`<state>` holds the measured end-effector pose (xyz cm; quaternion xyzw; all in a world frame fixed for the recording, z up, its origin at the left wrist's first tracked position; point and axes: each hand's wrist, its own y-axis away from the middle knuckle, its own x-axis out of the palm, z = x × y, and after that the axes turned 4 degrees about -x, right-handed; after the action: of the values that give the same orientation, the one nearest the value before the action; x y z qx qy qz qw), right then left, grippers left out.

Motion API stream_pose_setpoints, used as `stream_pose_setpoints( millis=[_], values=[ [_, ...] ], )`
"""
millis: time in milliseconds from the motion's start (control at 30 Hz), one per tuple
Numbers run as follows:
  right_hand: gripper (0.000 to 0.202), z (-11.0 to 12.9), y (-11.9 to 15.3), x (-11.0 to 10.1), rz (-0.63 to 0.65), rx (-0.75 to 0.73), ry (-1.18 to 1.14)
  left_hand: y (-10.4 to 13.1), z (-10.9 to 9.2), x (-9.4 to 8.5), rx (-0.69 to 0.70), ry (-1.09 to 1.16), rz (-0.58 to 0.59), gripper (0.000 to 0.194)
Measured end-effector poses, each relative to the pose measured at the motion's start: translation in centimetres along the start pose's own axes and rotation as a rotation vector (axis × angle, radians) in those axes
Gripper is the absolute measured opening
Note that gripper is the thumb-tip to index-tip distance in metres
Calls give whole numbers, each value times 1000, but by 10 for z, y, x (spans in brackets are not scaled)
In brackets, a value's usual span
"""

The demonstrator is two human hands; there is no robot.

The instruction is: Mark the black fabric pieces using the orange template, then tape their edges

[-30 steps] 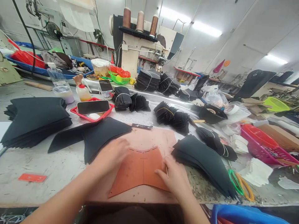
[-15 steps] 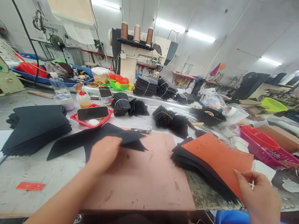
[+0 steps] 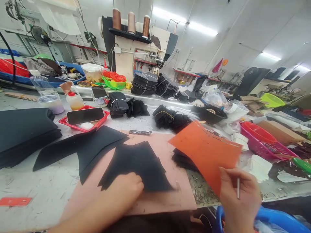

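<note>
My left hand (image 3: 128,187) has its fingers curled at the lower edge of a dark cut piece (image 3: 138,161), which lies on a pink board (image 3: 175,181); a second layer shows at its edge. My right hand (image 3: 240,194) pinches the lower corner of an orange template sheet (image 3: 206,149), raised and tilted. A thin white stick (image 3: 238,188), perhaps a pen refill, also sits in that hand. Part of a black stack (image 3: 183,158) shows beneath the orange sheet. More dark pieces (image 3: 97,145) overlap the board's left side.
A thick dark stack (image 3: 26,129) stands at far left. Behind are a red tray (image 3: 104,118) with a phone, a small black box (image 3: 140,132) and tied black bundles (image 3: 167,116). A pink basket (image 3: 262,142) stands right; a blue container (image 3: 274,215) is below the table edge.
My left hand has come right and toward me, with a dark piece now on the board's middle. My right hand has lifted the orange sheet off the black stack and moved it left.
</note>
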<state>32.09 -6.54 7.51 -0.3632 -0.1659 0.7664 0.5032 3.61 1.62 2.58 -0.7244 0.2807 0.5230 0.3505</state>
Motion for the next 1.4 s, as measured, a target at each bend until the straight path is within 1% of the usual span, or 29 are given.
stream_pose_setpoints(
  millis=[67,100,133,200,233,267,300,333,367,400,433,500,567,633,733,800,933,1033,1133,1233,1333,1400],
  values=[
    [25,4,10,16,113,-20,-60,10,-20,-2,55,18,-37,13],
    [23,6,16,24,209,-12,-96,15,-26,-7,90,26,-77,12],
    [22,8,22,33,336,0,-135,18,-31,-14,127,32,-129,11],
    [17,10,36,48,609,3,-190,22,-32,-29,169,32,-218,12],
    [14,11,43,53,722,-14,-193,22,-30,-35,155,19,-222,12],
    [10,12,51,58,813,-37,-183,20,-25,-38,119,-6,-193,14],
    [8,13,58,61,869,-62,-165,19,-20,-37,77,-40,-137,22],
    [7,13,64,63,897,-85,-149,18,-14,-33,40,-75,-70,35],
    [7,13,69,64,908,-110,-138,17,-8,-26,11,-102,-16,47],
    [8,13,73,64,906,-137,-134,17,-2,-17,-11,-117,13,56],
    [8,13,75,64,894,-166,-131,18,2,-8,-26,-117,14,59],
    [9,11,78,64,854,-228,-122,21,9,9,-58,-85,-46,55],
    [10,8,79,63,846,-270,-107,23,12,18,-79,-50,-116,50],
    [13,5,81,63,847,-277,-91,23,14,20,-70,-21,-121,49],
    [16,0,85,63,810,-254,-79,20,16,16,-47,19,-84,49],
    [17,-3,88,63,797,-245,-78,18,16,14,-48,36,-91,48],
    [17,-7,90,64,809,-239,-78,18,16,18,-75,36,-87,50],
    [16,-7,90,64,805,-233,-81,18,14,22,-87,17,-108,51],
    [17,-6,89,64,814,-234,-78,16,12,23,-78,14,-153,52],
    [11,-6,85,63,809,-248,-49,14,11,25,-72,7,-198,53],
    [15,-5,78,62,754,-226,-21,15,12,29,-60,-13,-211,51],
    [21,-3,73,60,723,-206,-52,15,14,33,-50,-31,-225,48]
  ],
)
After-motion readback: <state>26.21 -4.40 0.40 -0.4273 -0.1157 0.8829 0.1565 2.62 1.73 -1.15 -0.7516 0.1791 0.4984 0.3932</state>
